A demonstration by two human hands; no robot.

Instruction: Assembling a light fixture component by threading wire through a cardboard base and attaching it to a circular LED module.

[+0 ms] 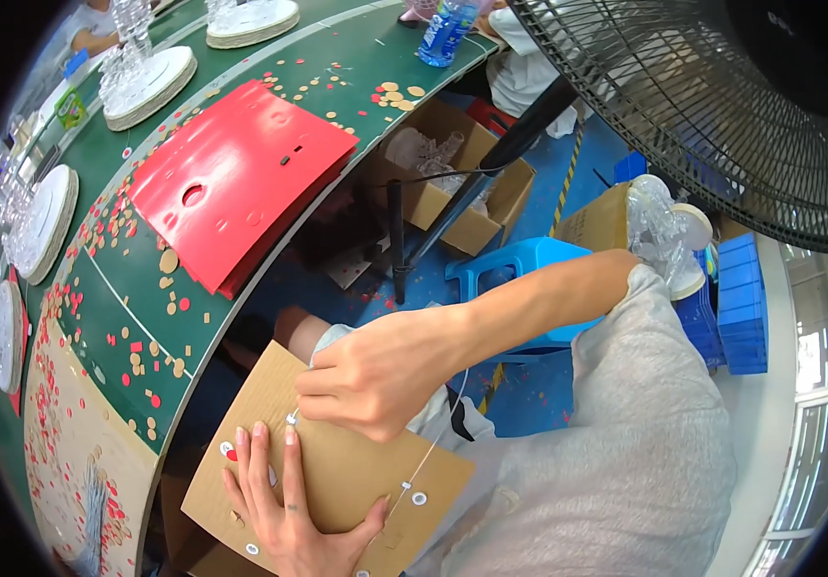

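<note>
Fingers (294, 471) of the left hand (303, 539) lie spread flat on a brown cardboard sheet (351, 481); the right hand (370, 375) closes its fingers around a thin white cord (433, 447).
Right under the right fingertips, touching the left index finger, sits a small white fitting (291, 420), and a white round button (420, 498) is set on the sheet just right of the left thumb. The sheet reaches out under both hands, toward the grey clothing (616, 481) right of them. Beyond the fingers, up and to the left, a stack of glossy red sheets (246, 183) lies on the green table (346, 43), with scattered red and brown scraps (170, 261) near it. Past the right wrist stands a blue stool (529, 260); farther up and right of the fingers is a black fan (702, 106).
</note>
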